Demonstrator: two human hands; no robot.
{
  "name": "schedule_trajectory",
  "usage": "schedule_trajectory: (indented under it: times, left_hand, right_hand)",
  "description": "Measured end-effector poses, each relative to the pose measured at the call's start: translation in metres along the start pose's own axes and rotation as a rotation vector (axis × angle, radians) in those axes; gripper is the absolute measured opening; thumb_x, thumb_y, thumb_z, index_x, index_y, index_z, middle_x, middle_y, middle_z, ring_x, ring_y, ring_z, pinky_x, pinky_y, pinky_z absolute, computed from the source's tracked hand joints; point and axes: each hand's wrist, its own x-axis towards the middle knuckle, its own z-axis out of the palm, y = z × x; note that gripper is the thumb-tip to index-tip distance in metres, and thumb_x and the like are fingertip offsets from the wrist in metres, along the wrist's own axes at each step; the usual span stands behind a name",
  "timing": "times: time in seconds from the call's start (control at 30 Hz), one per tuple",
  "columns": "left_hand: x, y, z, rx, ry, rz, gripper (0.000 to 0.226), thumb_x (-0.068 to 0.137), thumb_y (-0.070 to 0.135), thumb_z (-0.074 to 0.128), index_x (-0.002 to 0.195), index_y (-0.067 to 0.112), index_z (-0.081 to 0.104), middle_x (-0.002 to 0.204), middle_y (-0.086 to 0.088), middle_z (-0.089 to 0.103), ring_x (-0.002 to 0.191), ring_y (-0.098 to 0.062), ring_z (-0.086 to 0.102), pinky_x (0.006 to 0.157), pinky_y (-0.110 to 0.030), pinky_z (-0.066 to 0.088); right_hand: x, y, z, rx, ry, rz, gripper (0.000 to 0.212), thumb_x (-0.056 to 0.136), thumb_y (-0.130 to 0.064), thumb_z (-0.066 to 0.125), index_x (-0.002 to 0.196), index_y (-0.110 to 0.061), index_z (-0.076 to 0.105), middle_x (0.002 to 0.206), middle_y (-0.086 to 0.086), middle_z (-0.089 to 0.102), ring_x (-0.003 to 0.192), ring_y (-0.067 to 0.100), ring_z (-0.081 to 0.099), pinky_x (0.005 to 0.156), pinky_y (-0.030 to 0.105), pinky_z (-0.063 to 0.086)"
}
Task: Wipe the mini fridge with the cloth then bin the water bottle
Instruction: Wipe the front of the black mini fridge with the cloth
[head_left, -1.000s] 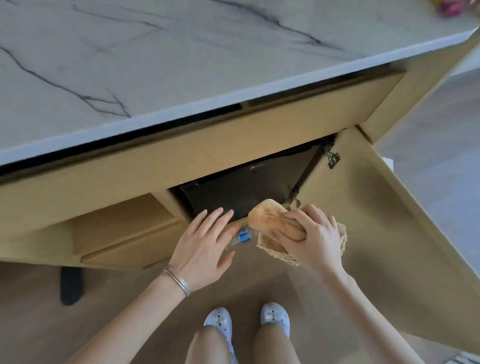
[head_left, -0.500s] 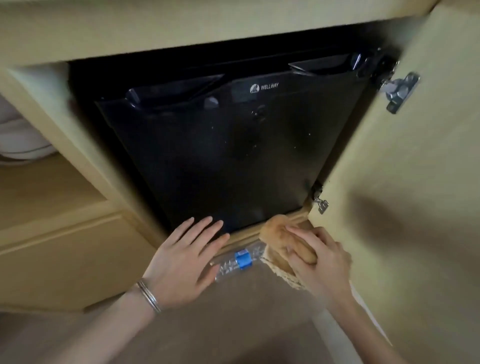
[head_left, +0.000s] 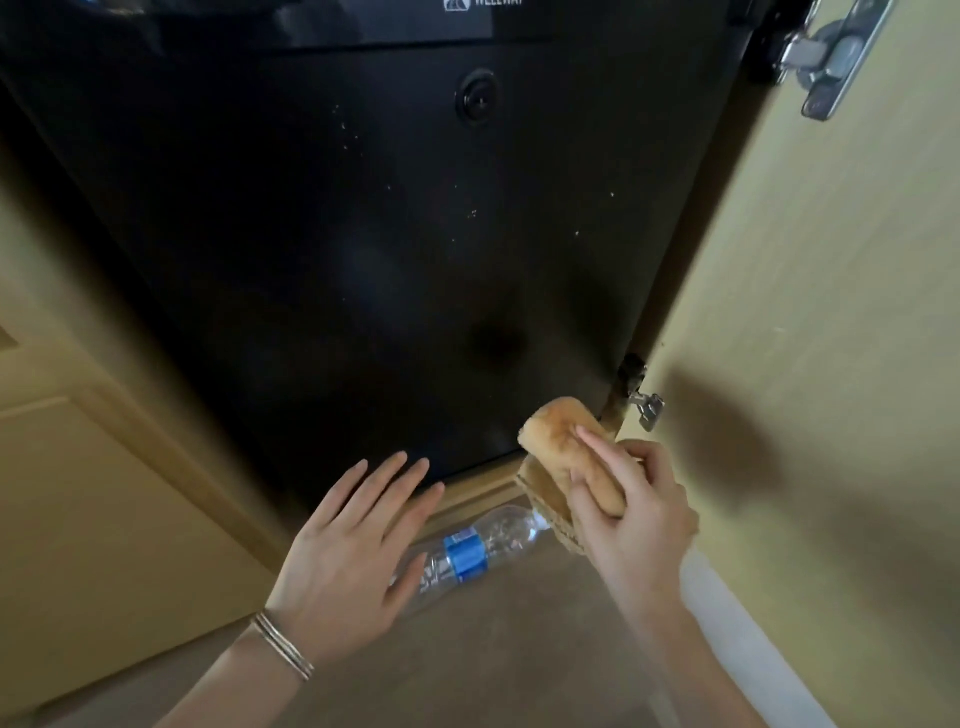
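The black mini fridge (head_left: 363, 218) fills the upper middle of the view, its closed door speckled with pale spots. My right hand (head_left: 631, 512) grips a bunched tan cloth (head_left: 558, 441) at the door's lower right corner. A clear water bottle (head_left: 467, 553) with a blue label lies on its side on the floor just below the fridge. My left hand (head_left: 353, 551) hovers flat with fingers spread at the door's lower edge, over the bottle's left end, holding nothing.
The fridge sits inside a light wooden cabinet (head_left: 78, 519). The cabinet's door (head_left: 831, 364) stands open on the right, with metal hinges (head_left: 826, 57) at its top and near the cloth. Tan floor (head_left: 493, 649) lies below.
The view has dropped from above the marble counter to close in front of the fridge. Both hands keep their places by the fridge's lower edge; the cloth sits slightly higher against the door corner.
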Motion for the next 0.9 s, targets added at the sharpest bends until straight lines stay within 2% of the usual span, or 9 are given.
schedule_trajectory:
  times: [0.13,0.3,0.47,0.6,0.67,0.73,0.9]
  left_hand:
    - [0.017,0.002,0.002,0.018,0.092,-0.003,0.055,0.087,0.040,0.040,0.133,0.014,0.056,0.142,-0.008,0.052,0.135,-0.026,0.040,0.107,-0.048,0.029]
    - [0.029,-0.011,0.003,0.058,0.115,-0.031,0.057,0.087,0.038,0.039,0.135,0.012,0.054,0.144,-0.010,0.048,0.139,-0.026,0.031,0.107,-0.050,0.027]
    - [0.039,-0.014,0.009,0.089,0.095,-0.041,0.057,0.087,0.036,0.038,0.136,0.011,0.053,0.146,-0.011,0.045,0.140,-0.027,0.029,0.109,-0.052,0.026]
    - [0.038,-0.016,0.015,0.115,0.065,-0.040,0.057,0.087,0.035,0.036,0.137,0.012,0.050,0.149,-0.011,0.042,0.142,-0.026,0.027,0.111,-0.052,0.024]
    - [0.038,-0.018,0.015,0.128,0.064,-0.044,0.057,0.088,0.034,0.036,0.138,0.011,0.049,0.150,-0.011,0.039,0.143,-0.024,0.025,0.113,-0.051,0.023]
    - [0.036,-0.019,0.016,0.120,0.079,-0.051,0.057,0.088,0.032,0.035,0.139,0.011,0.049,0.151,-0.010,0.038,0.143,-0.023,0.024,0.113,-0.051,0.023]
    - [0.029,-0.027,0.013,0.136,0.126,-0.083,0.057,0.087,0.029,0.034,0.139,0.009,0.048,0.151,-0.011,0.037,0.143,-0.024,0.026,0.113,-0.053,0.022]
  right_hand:
    - [0.042,-0.004,0.019,-0.054,0.154,-0.099,0.035,0.084,-0.038,0.055,0.117,-0.029,0.063,0.109,0.006,0.059,0.094,0.022,0.058,0.073,0.036,0.050]
    - [0.063,-0.015,0.066,-0.138,0.164,-0.119,0.040,0.083,-0.040,0.063,0.121,-0.028,0.060,0.122,0.012,0.055,0.101,0.026,0.053,0.075,0.034,0.049]
    - [0.056,-0.004,0.092,-0.111,0.251,-0.123,0.040,0.080,-0.036,0.064,0.120,-0.027,0.059,0.123,0.015,0.054,0.108,0.027,0.053,0.081,0.038,0.051]
    - [0.032,0.013,0.104,-0.128,0.111,-0.112,0.047,0.076,-0.035,0.069,0.121,-0.031,0.055,0.120,0.015,0.053,0.106,0.027,0.054,0.077,0.039,0.052]
    - [0.019,0.023,0.103,-0.120,-0.012,-0.084,0.047,0.076,-0.038,0.064,0.121,-0.034,0.052,0.116,0.014,0.056,0.098,0.026,0.057,0.072,0.041,0.053]
    - [0.012,0.029,0.095,-0.093,-0.063,-0.076,0.041,0.078,-0.040,0.057,0.119,-0.035,0.054,0.109,0.010,0.060,0.090,0.023,0.059,0.067,0.042,0.054]
    - [0.034,-0.008,0.074,0.017,0.160,-0.235,0.038,0.078,-0.027,0.070,0.116,-0.026,0.064,0.104,0.010,0.063,0.091,0.022,0.059,0.072,0.033,0.051]
